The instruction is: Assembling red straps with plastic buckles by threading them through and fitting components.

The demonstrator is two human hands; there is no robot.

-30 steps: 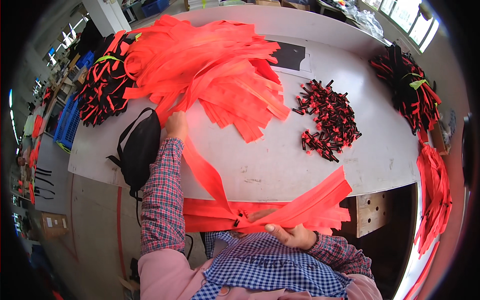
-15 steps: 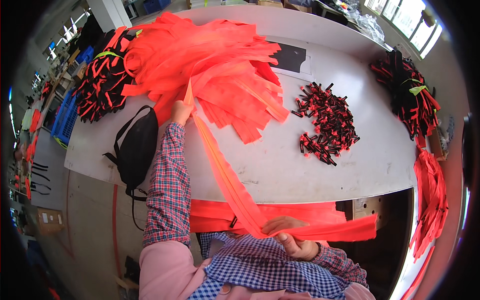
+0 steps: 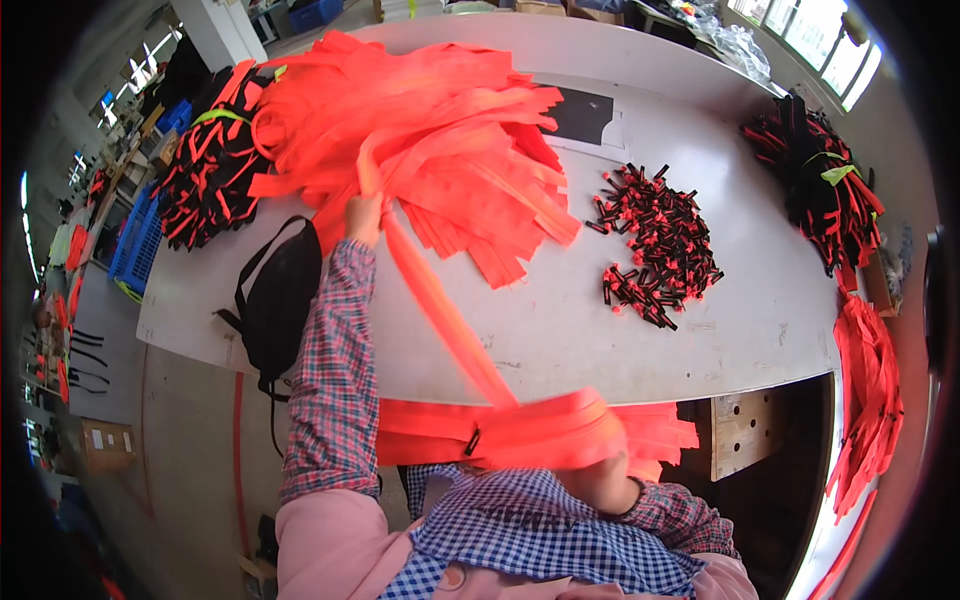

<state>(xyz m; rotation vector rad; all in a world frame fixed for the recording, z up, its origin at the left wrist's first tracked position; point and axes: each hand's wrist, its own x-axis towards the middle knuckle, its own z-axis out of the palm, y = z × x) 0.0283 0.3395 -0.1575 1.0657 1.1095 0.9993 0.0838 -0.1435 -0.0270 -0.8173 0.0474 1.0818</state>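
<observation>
My left hand [image 3: 362, 218] is closed round a long neon red-orange zipper tape [image 3: 430, 285], at the near edge of a large heap of such tapes [image 3: 400, 110]. From that hand the tape slants down to the right toward my lap. At the table's front edge my right hand [image 3: 600, 482] is against a blurred red-orange band [image 3: 570, 425], which covers its fingers. Further red-orange tapes [image 3: 420, 420] lie across my lap, with a small black zipper slider [image 3: 472, 442] on them.
Loose black-and-red zipper sliders [image 3: 660, 250] lie piled on the white table [image 3: 540, 340]. A black bag [image 3: 280, 290] rests by my left forearm. Black-and-red bundles stand at left [image 3: 215, 160] and right [image 3: 820, 180]. Red strips [image 3: 865, 390] hang off the right side.
My right hand has turned and the tape's end, which stuck out to the right, is now swung back to the left over it. My left hand has barely moved.
</observation>
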